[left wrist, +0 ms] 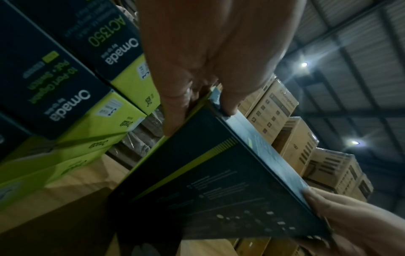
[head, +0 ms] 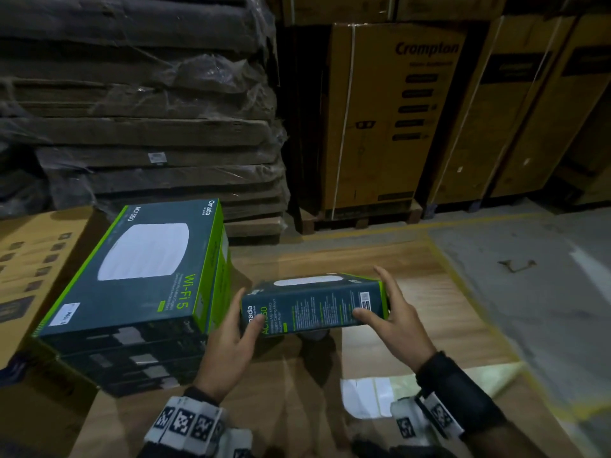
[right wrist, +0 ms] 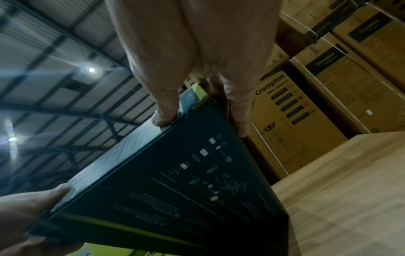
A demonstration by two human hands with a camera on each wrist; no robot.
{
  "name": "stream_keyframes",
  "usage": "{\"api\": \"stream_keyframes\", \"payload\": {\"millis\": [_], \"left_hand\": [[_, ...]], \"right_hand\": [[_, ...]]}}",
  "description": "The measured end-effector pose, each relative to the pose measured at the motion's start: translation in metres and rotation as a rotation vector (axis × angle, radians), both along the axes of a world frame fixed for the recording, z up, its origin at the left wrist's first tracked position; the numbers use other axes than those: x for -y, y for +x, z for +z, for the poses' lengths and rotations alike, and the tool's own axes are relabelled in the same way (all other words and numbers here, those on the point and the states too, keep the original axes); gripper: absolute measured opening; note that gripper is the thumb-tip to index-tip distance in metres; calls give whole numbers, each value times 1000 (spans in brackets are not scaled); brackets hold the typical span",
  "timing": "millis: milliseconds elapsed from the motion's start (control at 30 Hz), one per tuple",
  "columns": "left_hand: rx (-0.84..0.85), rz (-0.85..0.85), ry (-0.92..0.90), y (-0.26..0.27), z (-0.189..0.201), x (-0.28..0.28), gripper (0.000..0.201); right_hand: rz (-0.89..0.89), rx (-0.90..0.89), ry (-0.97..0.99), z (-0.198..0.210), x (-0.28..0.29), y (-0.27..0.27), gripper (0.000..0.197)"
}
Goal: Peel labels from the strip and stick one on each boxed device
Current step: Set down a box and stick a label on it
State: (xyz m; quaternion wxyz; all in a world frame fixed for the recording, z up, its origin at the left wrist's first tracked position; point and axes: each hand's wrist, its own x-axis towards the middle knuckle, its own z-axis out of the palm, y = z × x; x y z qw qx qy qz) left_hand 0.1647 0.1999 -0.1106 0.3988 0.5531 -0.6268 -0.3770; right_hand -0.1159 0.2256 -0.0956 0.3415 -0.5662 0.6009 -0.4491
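the largest thing at hand is the stack of omada boxes point(head: 132, 292) at the left, resting on brown cardboard point(head: 363, 259). four or five boxes can be counted in it; the lower ones are too dark for a firm count. a small white label point(head: 65, 314) is seen on the near corner of the top box.

one omada ac1350 box point(head: 314, 304) is held in the air just right of the stack, tilted with a long side toward the camera. it is clamped at its two ends: the left hand point(head: 228, 345) grips the near left end, thumb on the facing side, and the right hand point(head: 393, 319) grips the right end, thumb on the facing side and fingers behind.

one white label strip point(head: 363, 396) lies on the cardboard below the right wrist, apart from both hands.

risks, as judged: the held box could slip, being gripped only at its ends; if set down carelessly, the stack could be knocked or the strip covered. with both hands occupied, no label can be peeled until the box is put down. whether this box already bears a label cannot be told.
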Motion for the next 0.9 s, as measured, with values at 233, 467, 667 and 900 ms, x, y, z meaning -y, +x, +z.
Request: {"api": "stream_keyframes", "payload": {"millis": [233,467,667,900], "left_hand": [[-41,-32,169,3,-14,7,59],[-90,-28,258,5,-43,16,54],[-49,5,284,5,-75,23,49],[158,84,303,7,-103,19,49]], "right_hand": [[5,-30,74,-17,2,3,60],[-7,-76,171,-46,10,6,58],[-21,-122,238,-73,14,13,60],[82,-176,339,-113,19,24,60]]}}
